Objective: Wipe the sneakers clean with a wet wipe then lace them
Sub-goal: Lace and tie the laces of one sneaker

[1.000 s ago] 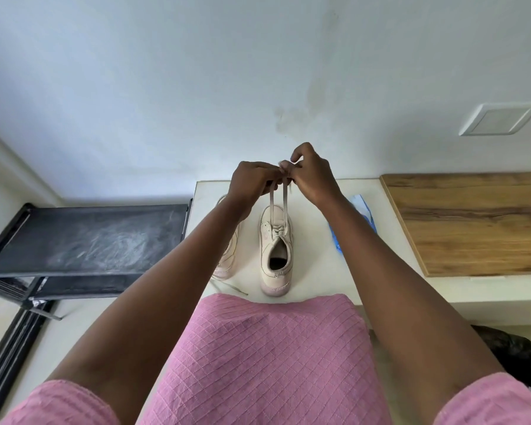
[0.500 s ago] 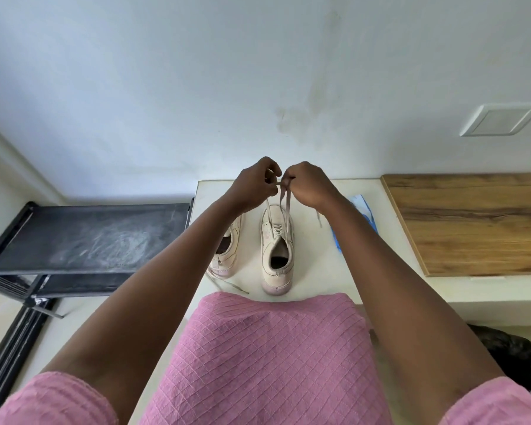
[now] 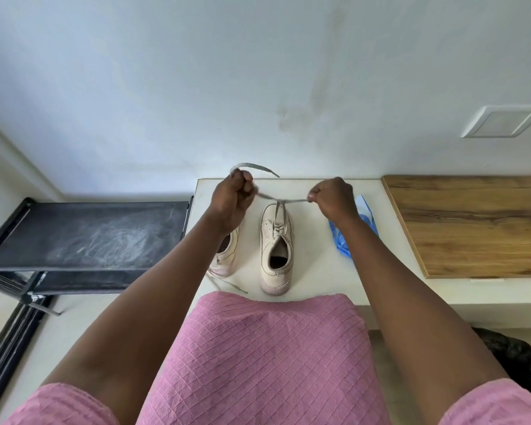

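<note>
A: Progress?
B: Lacing stage. The lace is pinched at both ends by left hand & right hand and pulled taut above the center sneaker on the table. Prob. a knot is being tightened.
A: Left to do?
B: 2nd sneaker, just beside it, is seen w/ a loose lace trailing, so not yet tied. Wiping can't be judged.

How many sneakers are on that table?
2. One sneaker stands centre; the other sneaker is just left of it, partly hidden behind the left arm.

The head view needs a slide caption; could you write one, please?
Left hand and right hand hold a lace taut above a sneaker on the table.
</note>
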Available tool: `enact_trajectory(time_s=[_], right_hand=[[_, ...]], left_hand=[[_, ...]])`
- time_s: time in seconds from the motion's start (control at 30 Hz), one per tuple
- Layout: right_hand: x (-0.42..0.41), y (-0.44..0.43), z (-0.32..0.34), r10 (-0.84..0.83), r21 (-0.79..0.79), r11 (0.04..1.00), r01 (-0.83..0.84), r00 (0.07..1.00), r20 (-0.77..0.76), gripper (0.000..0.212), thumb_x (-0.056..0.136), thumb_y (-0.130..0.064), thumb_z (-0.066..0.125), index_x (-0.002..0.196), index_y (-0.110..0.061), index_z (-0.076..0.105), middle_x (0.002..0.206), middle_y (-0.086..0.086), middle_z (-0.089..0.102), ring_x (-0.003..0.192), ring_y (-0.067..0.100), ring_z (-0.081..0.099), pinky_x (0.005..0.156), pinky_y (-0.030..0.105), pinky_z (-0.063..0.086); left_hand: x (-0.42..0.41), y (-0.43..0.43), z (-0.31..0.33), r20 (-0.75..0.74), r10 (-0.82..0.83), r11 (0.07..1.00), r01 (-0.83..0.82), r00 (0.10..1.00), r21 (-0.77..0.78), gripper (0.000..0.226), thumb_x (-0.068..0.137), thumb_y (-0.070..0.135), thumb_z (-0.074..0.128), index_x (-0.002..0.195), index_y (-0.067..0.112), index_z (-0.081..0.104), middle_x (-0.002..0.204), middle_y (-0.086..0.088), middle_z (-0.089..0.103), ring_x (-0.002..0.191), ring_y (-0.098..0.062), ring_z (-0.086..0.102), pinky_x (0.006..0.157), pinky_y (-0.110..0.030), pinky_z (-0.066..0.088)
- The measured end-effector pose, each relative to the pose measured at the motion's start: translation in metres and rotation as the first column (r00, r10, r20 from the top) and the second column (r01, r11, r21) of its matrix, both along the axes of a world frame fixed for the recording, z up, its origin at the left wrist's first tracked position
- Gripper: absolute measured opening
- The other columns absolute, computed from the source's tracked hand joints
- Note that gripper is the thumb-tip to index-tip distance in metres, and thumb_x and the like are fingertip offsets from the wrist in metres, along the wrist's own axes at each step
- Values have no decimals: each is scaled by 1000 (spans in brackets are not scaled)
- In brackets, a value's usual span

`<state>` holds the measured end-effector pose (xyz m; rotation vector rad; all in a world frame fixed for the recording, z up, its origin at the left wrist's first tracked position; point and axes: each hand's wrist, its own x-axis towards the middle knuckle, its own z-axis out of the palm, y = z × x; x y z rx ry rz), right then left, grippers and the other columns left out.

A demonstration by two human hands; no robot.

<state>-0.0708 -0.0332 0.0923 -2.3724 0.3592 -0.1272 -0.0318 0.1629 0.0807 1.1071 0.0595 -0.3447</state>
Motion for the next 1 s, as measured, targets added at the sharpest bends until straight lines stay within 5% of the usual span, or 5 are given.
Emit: enact_trajectory(time_s=[0.07,0.17,0.33,0.8,1.0], right_hand=[[-1,-19,-15,-27,-99,995,21,998,-64,18,82,-5,55,81,4,71,84,16,70,87,30,62,75,27,46],[-4,-36,-28,-25,-40,999,17,975,-221,43,89,-29,60,58,-3,45,59,7,46,67,27,47,62,29,33],[-8,-49,-47,-103,-57,994,96,984,-147,40,79,-23,73,56,-4,46,61,5,43,65,25,46,52,29,28],[-7,-55,-99,-112,-592,806,27,988,-107,19,90,-11,56,72,-5,57,96,20,63,92,36,58,67,33,36],[1,-23,-114,-1,-371,926,-68,983,-185,23,90,-12,55,110,-12,65,120,10,55,111,31,53,89,35,41]], left_hand=[[4,14,-12,113,-22,916,-26,993,400,38,99,10,36,66,16,55,52,3,42,50,-10,36,53,-25,28],[7,29,-19,150,-325,335,-35,934,942,26,93,25,50,76,25,70,71,2,57,72,-17,50,70,-30,32],[-2,25,-21,-21,-474,-251,-112,881,962,30,82,45,63,88,17,70,75,1,56,94,-21,53,93,-44,26],[-27,10,-58,-96,-605,-436,-227,790,871,22,87,14,48,100,10,65,105,-11,67,103,-28,61,100,-37,32],[-19,3,-55,-87,-595,-67,58,799,996,54,79,1,47,132,11,51,139,-13,48,131,-28,40,109,-36,29]])
